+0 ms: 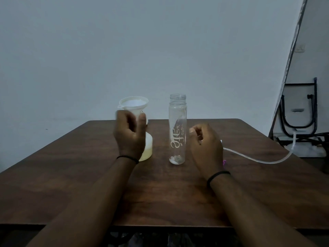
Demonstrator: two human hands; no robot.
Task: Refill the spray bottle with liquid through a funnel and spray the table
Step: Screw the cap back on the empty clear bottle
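A clear spray bottle (177, 132) stands upright and uncapped in the middle of the brown table (160, 193), nearly empty. My left hand (129, 138) grips the neck of a white funnel (133, 104), held above a white container (148, 148) with yellowish liquid in it, which my hand partly hides. Just right of the bottle, my right hand (205, 147) hovers with its fingers curled, not touching the bottle. A small pink part (224, 162) shows under the wrist. What this hand holds, if anything, is hidden.
A clear flexible tube (258, 160) runs from behind my right hand across the table and off its right edge. Black metal frames (299, 113) and cables stand on the floor at the right. A plain wall is behind the table.
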